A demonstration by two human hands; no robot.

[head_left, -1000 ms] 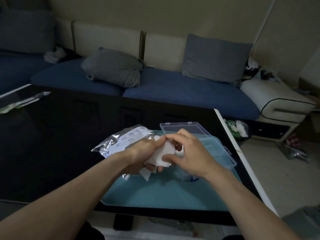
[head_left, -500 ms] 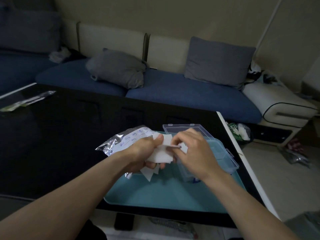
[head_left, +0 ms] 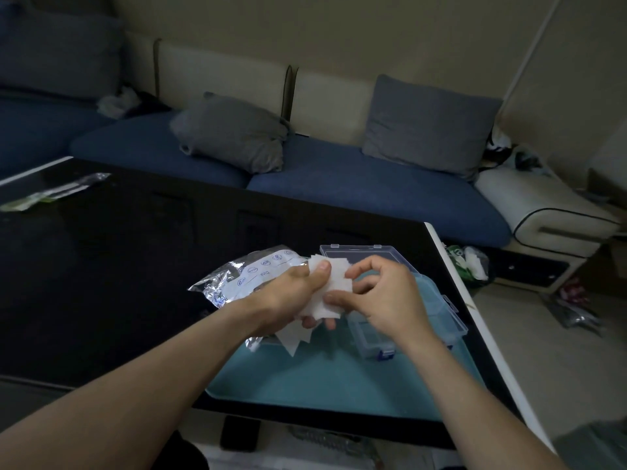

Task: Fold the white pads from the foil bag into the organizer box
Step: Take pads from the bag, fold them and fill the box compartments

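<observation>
Both grips, left hand [head_left: 291, 296] and right hand [head_left: 383, 296], pinching thin square white pads [head_left: 334, 286], fanned.

Layout: tray on table, sofa behind.
Teal plastic tray [head_left: 339, 385] on black glossy table [head_left: 118, 266], near-right corner; clear plastic organizer box [head_left: 407, 320] on tray's right, crinkled silver foil bag [head_left: 237, 279] at its far-left edge; blue cushioned sofa [head_left: 356, 188] beyond.
</observation>
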